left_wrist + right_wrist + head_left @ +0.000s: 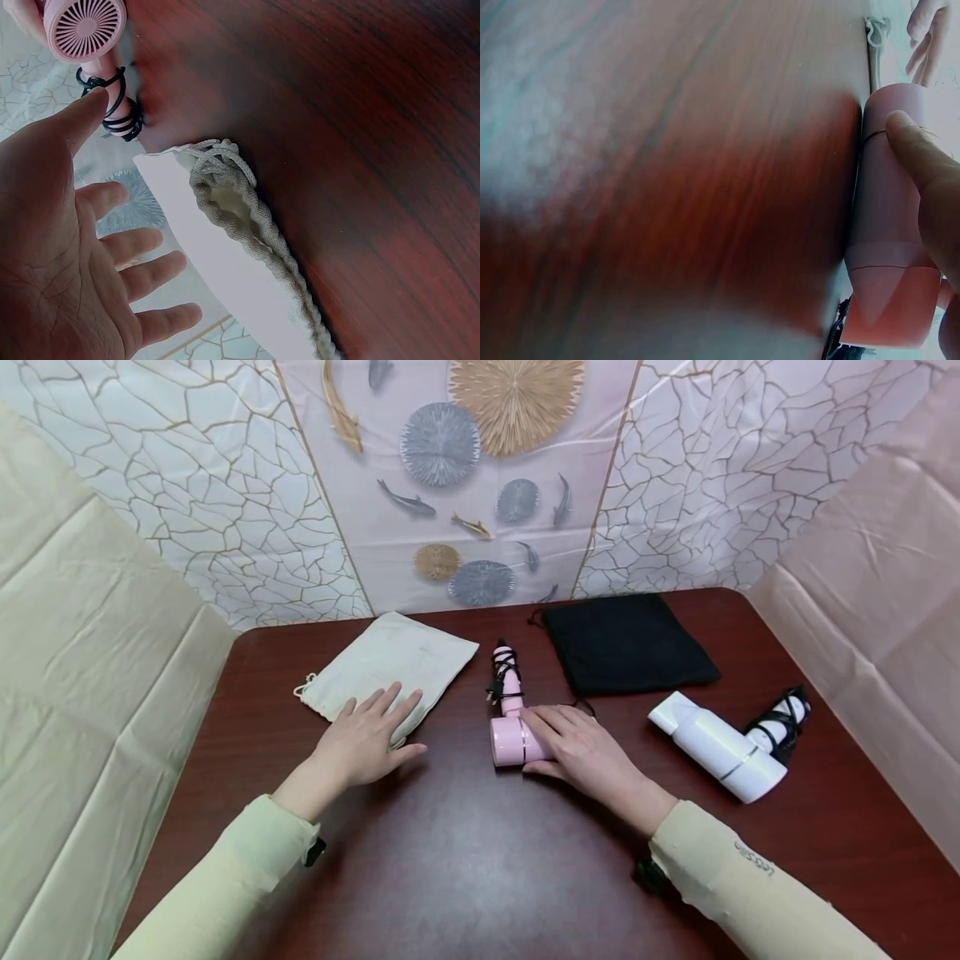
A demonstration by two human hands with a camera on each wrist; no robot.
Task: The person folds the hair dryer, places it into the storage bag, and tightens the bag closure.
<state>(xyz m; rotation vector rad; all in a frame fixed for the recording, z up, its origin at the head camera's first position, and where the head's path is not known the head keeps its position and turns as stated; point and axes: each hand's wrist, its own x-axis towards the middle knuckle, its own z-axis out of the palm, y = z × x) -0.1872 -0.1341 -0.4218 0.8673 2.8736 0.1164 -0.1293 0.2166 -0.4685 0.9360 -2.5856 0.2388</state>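
My right hand point(581, 747) grips the barrel of a pink hair dryer point(507, 742) lying on the table. Its handle points away from me, with a black cord wound around it. In the right wrist view, the thumb point(915, 150) lies along the barrel of the pink dryer point(885, 195). Over the near edge of a cream drawstring bag point(408, 652) is my left hand point(363, 739), fingers spread and holding nothing. The left wrist view shows the bag's gathered mouth point(247, 225) slightly parted, near the left hand point(67, 247). Whether that hand touches the cloth, I cannot tell.
A black drawstring bag point(630, 643) lies flat at the back right of the dark red table point(465, 868). Nearer, on the right, is a white hair dryer point(720, 747) with its black cord wrapped round the handle. Fabric walls enclose the table's back and sides.
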